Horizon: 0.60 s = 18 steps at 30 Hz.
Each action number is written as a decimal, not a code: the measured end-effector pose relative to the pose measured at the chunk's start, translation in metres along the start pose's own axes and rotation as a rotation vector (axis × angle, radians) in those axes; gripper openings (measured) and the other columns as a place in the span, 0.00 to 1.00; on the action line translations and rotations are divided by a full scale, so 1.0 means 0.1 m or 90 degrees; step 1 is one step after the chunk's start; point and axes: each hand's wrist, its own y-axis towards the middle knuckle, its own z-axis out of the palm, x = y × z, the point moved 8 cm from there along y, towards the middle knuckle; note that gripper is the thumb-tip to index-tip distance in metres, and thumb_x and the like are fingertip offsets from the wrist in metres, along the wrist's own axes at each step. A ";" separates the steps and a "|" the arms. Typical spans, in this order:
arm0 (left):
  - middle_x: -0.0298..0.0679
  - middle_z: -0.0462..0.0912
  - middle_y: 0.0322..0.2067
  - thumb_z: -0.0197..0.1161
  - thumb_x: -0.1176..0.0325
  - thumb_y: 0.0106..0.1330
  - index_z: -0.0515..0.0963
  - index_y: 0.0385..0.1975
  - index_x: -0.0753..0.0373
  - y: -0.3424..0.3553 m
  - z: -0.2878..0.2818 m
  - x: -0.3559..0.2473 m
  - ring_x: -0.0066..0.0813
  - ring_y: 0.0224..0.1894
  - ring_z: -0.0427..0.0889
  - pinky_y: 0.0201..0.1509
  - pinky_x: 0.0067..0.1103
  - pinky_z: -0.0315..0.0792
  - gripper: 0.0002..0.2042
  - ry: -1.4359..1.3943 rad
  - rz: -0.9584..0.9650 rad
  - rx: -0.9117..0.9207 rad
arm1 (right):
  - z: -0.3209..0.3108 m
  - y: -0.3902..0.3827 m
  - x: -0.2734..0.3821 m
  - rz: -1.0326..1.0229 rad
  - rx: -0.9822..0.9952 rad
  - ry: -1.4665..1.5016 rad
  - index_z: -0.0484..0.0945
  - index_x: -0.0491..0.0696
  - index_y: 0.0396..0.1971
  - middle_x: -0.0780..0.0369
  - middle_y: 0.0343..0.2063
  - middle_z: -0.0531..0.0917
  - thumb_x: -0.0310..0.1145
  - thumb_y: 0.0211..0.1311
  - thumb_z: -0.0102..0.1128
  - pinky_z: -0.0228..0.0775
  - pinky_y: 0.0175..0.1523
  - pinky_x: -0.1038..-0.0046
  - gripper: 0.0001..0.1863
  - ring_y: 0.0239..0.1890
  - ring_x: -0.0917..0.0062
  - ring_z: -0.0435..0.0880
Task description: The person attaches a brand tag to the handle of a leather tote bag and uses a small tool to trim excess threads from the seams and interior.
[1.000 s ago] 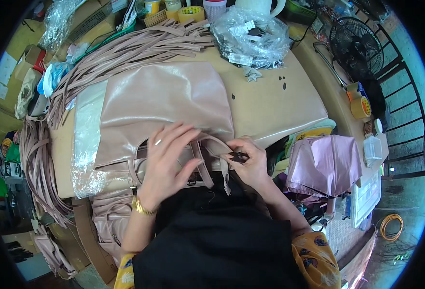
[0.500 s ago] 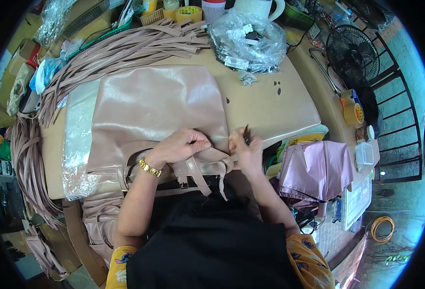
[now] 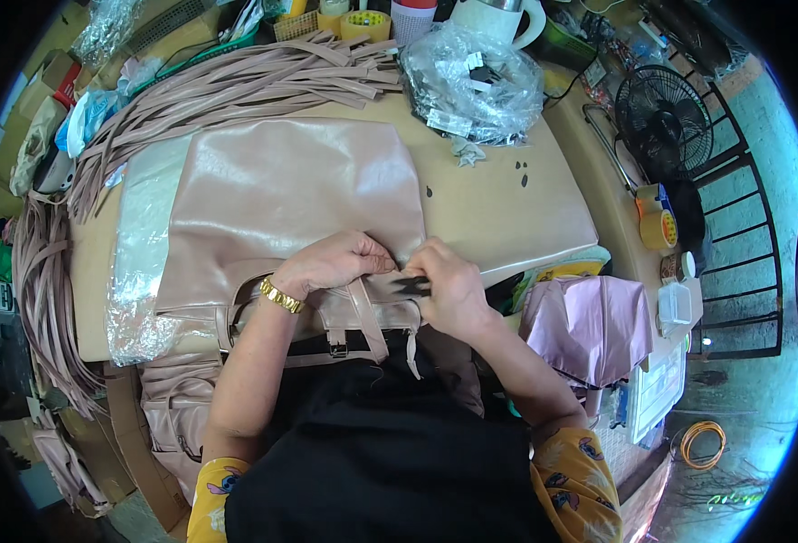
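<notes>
A pinkish-beige leather-look bag (image 3: 299, 181) lies flat on the table, its handle and buckled straps (image 3: 363, 317) toward me. My left hand (image 3: 349, 261), with a gold watch on its wrist, has fingers and thumb pinched on the bag's edge near its lower right corner. Closed round small dark snips (image 3: 411, 287), my right hand (image 3: 449, 285) sits right beside the left fingertips. The snips' two dark tips point left over the strap end. What exactly lies between the pinching fingertips is too small to tell.
Long strips of the same material (image 3: 236, 90) are heaped behind and left of the bag. Clear plastic wrap (image 3: 141, 262) sticks out under its left side. A plastic-wrapped bundle (image 3: 471, 81), a tape roll (image 3: 657, 229), a folded pink cloth (image 3: 589, 330) and a black fan (image 3: 664, 118) surround the table.
My right hand has come left and turned, so the snips now point left at the strap instead of upward. The left hand keeps its pinch on the bag's edge.
</notes>
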 end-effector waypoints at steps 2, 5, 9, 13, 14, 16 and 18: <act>0.30 0.83 0.26 0.60 0.66 0.66 0.83 0.35 0.68 -0.01 -0.01 -0.02 0.17 0.30 0.73 0.40 0.20 0.69 0.11 0.015 -0.024 0.011 | -0.05 -0.02 -0.18 0.094 -0.010 0.141 0.75 0.42 0.29 0.58 0.30 0.78 0.18 0.42 0.61 0.73 0.34 0.67 0.10 0.27 0.66 0.80; 0.30 0.83 0.26 0.60 0.66 0.66 0.83 0.36 0.68 0.01 -0.03 0.05 0.17 0.30 0.73 0.40 0.20 0.69 0.11 0.022 -0.030 -0.001 | -0.13 -0.01 -0.17 0.119 0.001 0.153 0.75 0.44 0.28 0.58 0.32 0.78 0.18 0.44 0.58 0.73 0.35 0.69 0.09 0.27 0.65 0.81; 0.30 0.83 0.27 0.61 0.65 0.66 0.83 0.37 0.68 0.01 -0.03 -0.02 0.18 0.31 0.73 0.41 0.20 0.69 0.12 0.016 -0.017 0.015 | -0.10 -0.02 0.36 -0.170 0.061 -0.212 0.77 0.44 0.27 0.61 0.29 0.76 0.25 0.44 0.61 0.71 0.33 0.73 0.07 0.26 0.72 0.81; 0.30 0.84 0.28 0.62 0.65 0.66 0.83 0.37 0.68 0.04 -0.04 0.01 0.17 0.31 0.74 0.42 0.20 0.69 0.12 0.021 -0.036 0.027 | 0.13 0.01 0.54 -0.263 0.257 -0.479 0.76 0.46 0.25 0.62 0.28 0.73 0.32 0.40 0.62 0.70 0.33 0.72 0.10 0.24 0.75 0.79; 0.30 0.84 0.28 0.62 0.65 0.66 0.84 0.37 0.68 0.04 -0.04 0.02 0.17 0.32 0.74 0.42 0.20 0.70 0.12 0.030 -0.046 0.026 | 0.15 0.02 0.53 -0.278 0.265 -0.488 0.76 0.46 0.25 0.62 0.27 0.72 0.31 0.40 0.62 0.70 0.32 0.72 0.09 0.24 0.75 0.79; 0.30 0.84 0.29 0.62 0.65 0.66 0.84 0.38 0.67 0.05 -0.04 0.05 0.17 0.32 0.74 0.43 0.19 0.70 0.11 -0.004 -0.039 0.023 | 0.18 0.09 0.53 -0.312 0.275 -0.511 0.74 0.46 0.23 0.62 0.26 0.70 0.30 0.40 0.63 0.70 0.31 0.70 0.09 0.23 0.74 0.79; 0.30 0.84 0.29 0.62 0.65 0.66 0.84 0.38 0.67 0.04 -0.04 0.04 0.16 0.33 0.75 0.44 0.19 0.70 0.11 -0.026 -0.032 0.021 | 0.05 0.17 0.49 -0.293 0.205 -0.327 0.75 0.44 0.22 0.61 0.23 0.72 0.29 0.44 0.63 0.71 0.30 0.70 0.07 0.23 0.72 0.79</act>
